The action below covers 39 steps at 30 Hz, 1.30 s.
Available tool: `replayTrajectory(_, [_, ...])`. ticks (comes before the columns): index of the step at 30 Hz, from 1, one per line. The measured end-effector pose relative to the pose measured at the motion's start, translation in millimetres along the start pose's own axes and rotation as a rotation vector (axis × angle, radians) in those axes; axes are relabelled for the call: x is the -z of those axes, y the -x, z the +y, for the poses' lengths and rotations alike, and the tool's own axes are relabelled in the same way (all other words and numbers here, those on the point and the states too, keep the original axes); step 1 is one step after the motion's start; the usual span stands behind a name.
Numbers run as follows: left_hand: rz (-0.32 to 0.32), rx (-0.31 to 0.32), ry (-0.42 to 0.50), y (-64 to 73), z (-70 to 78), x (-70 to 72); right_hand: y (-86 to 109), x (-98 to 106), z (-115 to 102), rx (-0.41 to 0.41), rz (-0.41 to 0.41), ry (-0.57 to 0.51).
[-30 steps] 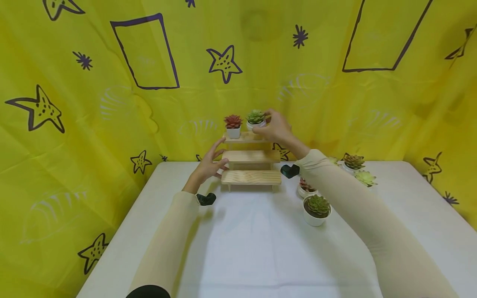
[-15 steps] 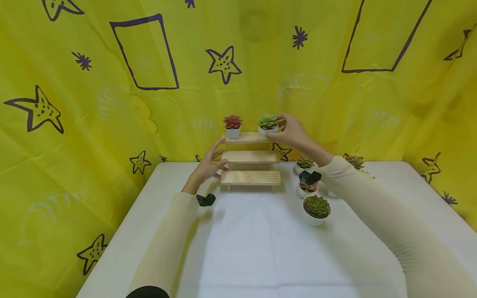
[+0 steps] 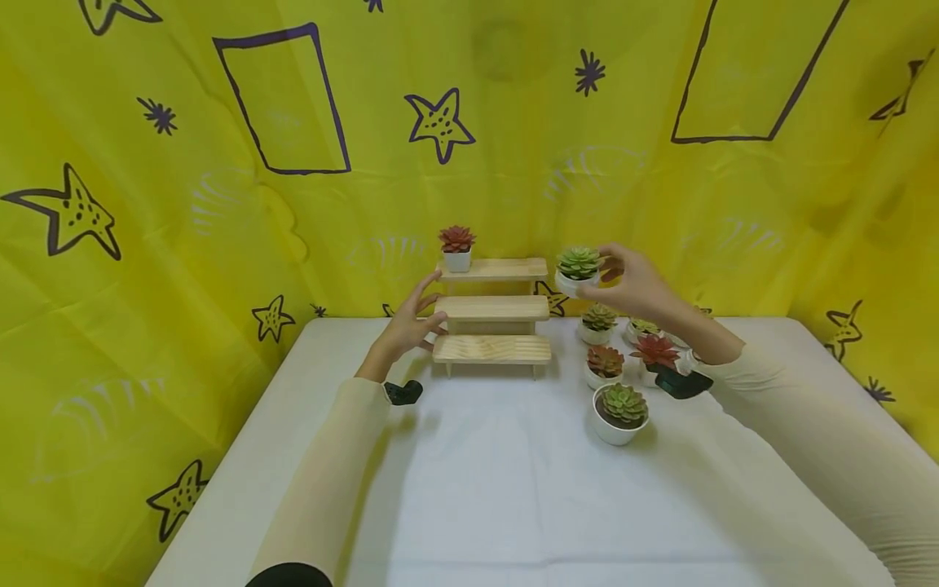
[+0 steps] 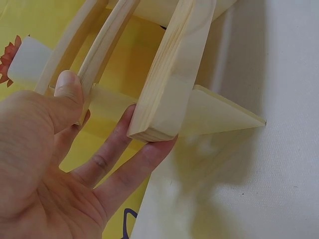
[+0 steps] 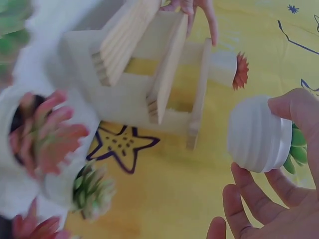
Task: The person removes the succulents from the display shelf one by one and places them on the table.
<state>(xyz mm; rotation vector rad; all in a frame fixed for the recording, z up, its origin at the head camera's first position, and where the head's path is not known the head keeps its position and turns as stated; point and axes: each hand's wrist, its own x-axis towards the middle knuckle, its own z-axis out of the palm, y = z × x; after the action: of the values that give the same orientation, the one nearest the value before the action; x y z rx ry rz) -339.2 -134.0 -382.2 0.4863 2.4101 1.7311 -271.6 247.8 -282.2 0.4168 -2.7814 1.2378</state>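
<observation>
My right hand point(image 3: 640, 287) pinches a white ribbed pot with a light green succulent point(image 3: 579, 265) between thumb and fingers, in the air just right of the top step. The right wrist view shows the pot's side point(image 5: 256, 134), with the thumb near its rim and fingertips under its base. At the left end of a three-step wooden plant stand point(image 3: 493, 307), my left hand point(image 3: 405, 330) holds the steps' ends. Its thumb lies on one step and the other fingers touch another in the left wrist view. A red succulent in a square white pot point(image 3: 457, 259) stands on the top step's left end.
Several potted succulents sit on the white table point(image 3: 469, 489) right of the stand: a green one in front point(image 3: 619, 414), a reddish one point(image 3: 605, 365), a darker green one point(image 3: 597, 324) and a red one point(image 3: 655, 352) near my right wrist. A yellow curtain point(image 3: 381, 212) hangs behind.
My right hand has carried the green succulent rightward along the top step, then off past its right end and lower. The left hand stays at the stand.
</observation>
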Motion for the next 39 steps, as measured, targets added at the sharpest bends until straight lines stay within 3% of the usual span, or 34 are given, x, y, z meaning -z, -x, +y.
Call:
replayTrajectory(18, [-0.011, 0.002, 0.006, 0.7, 0.2, -0.4, 85.3, 31.0, 62.7, -0.045, -0.011, 0.121])
replayTrajectory(23, [-0.008, 0.001, 0.003, 0.3, 0.8, 1.5, 103.4, 30.3, 76.7, -0.023, 0.003, 0.166])
replayTrajectory(39, [-0.013, -0.01, -0.007, -0.4, 1.0, 2.1, 142.7, 20.9, 114.0, 0.016, 0.043, 0.157])
